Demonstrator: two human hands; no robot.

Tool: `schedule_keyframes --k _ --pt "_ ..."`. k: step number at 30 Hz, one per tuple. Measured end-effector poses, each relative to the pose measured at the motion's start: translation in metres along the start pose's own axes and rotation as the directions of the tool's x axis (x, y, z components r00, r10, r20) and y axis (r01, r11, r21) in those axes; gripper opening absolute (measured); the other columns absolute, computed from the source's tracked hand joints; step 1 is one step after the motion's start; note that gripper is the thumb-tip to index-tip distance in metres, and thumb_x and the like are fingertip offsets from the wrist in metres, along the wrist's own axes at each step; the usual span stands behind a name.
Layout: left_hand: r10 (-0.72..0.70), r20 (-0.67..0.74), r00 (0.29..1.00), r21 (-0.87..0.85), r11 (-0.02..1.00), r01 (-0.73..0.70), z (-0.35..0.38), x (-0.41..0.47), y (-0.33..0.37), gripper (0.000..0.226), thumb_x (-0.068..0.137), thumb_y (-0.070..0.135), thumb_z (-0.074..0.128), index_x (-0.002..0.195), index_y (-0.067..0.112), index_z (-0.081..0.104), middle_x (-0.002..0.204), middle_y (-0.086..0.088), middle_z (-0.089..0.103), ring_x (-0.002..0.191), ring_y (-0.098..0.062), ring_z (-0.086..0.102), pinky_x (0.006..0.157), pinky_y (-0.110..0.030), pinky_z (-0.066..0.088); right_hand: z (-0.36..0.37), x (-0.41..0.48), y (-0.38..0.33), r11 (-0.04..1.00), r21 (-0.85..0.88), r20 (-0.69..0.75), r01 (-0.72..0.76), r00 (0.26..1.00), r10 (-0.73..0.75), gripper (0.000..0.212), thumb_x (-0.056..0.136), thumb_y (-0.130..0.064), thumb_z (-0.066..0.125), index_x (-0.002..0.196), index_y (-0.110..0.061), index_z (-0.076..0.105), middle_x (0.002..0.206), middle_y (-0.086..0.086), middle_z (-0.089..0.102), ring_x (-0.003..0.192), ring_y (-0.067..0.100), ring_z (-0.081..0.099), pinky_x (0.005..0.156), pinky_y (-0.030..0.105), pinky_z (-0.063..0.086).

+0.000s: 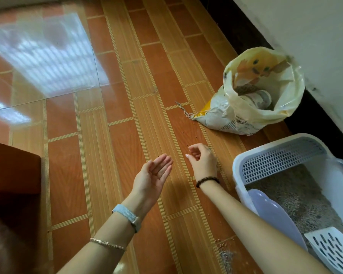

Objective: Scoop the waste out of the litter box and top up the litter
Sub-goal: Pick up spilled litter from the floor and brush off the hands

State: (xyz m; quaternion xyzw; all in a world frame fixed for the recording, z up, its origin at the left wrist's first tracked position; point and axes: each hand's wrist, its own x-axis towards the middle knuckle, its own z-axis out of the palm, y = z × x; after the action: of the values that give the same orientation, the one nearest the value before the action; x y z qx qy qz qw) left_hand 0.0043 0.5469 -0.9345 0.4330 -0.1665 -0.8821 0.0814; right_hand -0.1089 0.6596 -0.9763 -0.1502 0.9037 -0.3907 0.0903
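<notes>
This is a room in a home where a cat lives. Glossy orange-brown floor tiles [111, 135] catch window light. A pale litter box [238, 169] sits beside an opened bag of cat litter [226, 115], against a white wall [315, 36] with dark skirting [246, 30]. A corner of wooden furniture [12, 169] stands nearby.

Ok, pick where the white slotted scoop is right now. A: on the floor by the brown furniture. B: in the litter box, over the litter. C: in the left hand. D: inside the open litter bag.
B: the slotted scoop lies inside the litter box on the grey litter, and neither the left hand nor the right hand holds it.
</notes>
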Motion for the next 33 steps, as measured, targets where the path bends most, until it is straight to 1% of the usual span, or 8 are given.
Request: schedule_keyframes --k 7,15,18,22,24,26,30,33 --pt "-0.005 -0.011 1.0 -0.006 1.0 0.005 0.0 0.004 -0.003 0.039 0.102 0.017 0.03 0.117 -0.007 0.058 0.114 -0.022 0.066 0.109 -0.029 0.064 0.097 -0.036 0.047 0.006 0.004 0.002 0.999 -0.032 -0.026 -0.007 1.0 0.006 0.012 0.08 -0.011 0.072 0.086 -0.018 0.066 0.085 -0.007 0.064 0.081 0.011 0.059 0.075 0.028 0.052" --pt "-0.015 -0.014 1.0 0.002 1.0 0.015 0.003 -0.002 -0.009 0.04 0.103 0.016 0.029 0.118 -0.007 0.057 0.116 -0.023 0.065 0.112 -0.029 0.062 0.096 -0.036 0.047 0.005 0.005 0.004 0.999 -0.028 0.014 -0.016 1.0 0.017 0.01 0.083 -0.009 0.069 0.086 -0.018 0.067 0.085 -0.005 0.064 0.081 0.013 0.059 0.077 0.034 0.053" --pt "-0.019 -0.021 1.0 -0.003 1.0 0.019 0.002 -0.003 -0.011 0.04 0.103 0.016 0.028 0.119 -0.008 0.056 0.118 -0.023 0.064 0.113 -0.03 0.061 0.097 -0.036 0.046 -0.004 -0.006 -0.006 0.999 0.053 -0.01 0.001 1.0 -0.001 0.01 0.083 -0.011 0.069 0.087 -0.02 0.068 0.087 -0.007 0.065 0.084 0.009 0.06 0.077 0.029 0.054" --pt "-0.042 -0.027 0.999 -0.043 0.998 0.04 0.001 -0.003 -0.017 0.041 0.103 0.017 0.028 0.119 -0.009 0.056 0.114 -0.024 0.065 0.11 -0.029 0.062 0.096 -0.037 0.047 -0.018 -0.039 -0.031 0.977 0.175 -0.013 0.12 0.993 -0.12 0.013 0.08 -0.011 0.073 0.087 -0.021 0.069 0.087 -0.009 0.067 0.082 0.003 0.062 0.072 0.012 0.05" --pt "-0.063 -0.018 0.998 -0.056 0.997 0.062 0.002 -0.004 -0.021 0.043 0.103 0.019 0.028 0.119 -0.008 0.058 0.105 -0.022 0.068 0.101 -0.026 0.066 0.089 -0.033 0.051 -0.019 -0.057 -0.04 0.966 0.193 0.006 0.173 0.984 -0.178 0.015 0.077 -0.01 0.075 0.084 -0.021 0.07 0.085 -0.012 0.066 0.081 0.004 0.062 0.074 0.012 0.048" --pt "-0.09 0.001 0.996 -0.083 0.993 0.089 0.003 -0.006 -0.024 0.044 0.103 0.021 0.027 0.117 -0.008 0.058 0.105 -0.024 0.068 0.098 -0.026 0.068 0.082 -0.03 0.055 -0.016 -0.069 -0.042 0.961 0.192 0.023 0.2 0.978 -0.209 0.016 0.074 -0.009 0.077 0.082 -0.021 0.07 0.084 -0.015 0.064 0.082 0.007 0.061 0.076 0.01 0.045" --pt "-0.114 0.029 0.993 -0.11 0.987 0.116 0.005 -0.01 -0.028 0.046 0.104 0.023 0.026 0.12 -0.009 0.056 0.121 -0.026 0.062 0.115 -0.03 0.059 0.094 -0.034 0.047 -0.013 -0.076 -0.038 0.96 0.199 0.038 0.197 0.977 -0.208 0.017 0.074 -0.007 0.077 0.082 -0.02 0.071 0.084 -0.019 0.062 0.086 0.01 0.062 0.078 0.012 0.046" --pt "-0.083 -0.009 0.997 -0.083 0.993 0.082 0.005 -0.011 -0.027 0.045 0.104 0.021 0.027 0.118 -0.008 0.058 0.114 -0.024 0.066 0.109 -0.028 0.063 0.09 -0.033 0.051 -0.015 -0.073 -0.036 0.959 0.215 0.03 0.185 0.98 -0.196 0.019 0.074 -0.006 0.077 0.083 -0.022 0.069 0.085 -0.019 0.063 0.083 0.007 0.062 0.077 0.013 0.048"
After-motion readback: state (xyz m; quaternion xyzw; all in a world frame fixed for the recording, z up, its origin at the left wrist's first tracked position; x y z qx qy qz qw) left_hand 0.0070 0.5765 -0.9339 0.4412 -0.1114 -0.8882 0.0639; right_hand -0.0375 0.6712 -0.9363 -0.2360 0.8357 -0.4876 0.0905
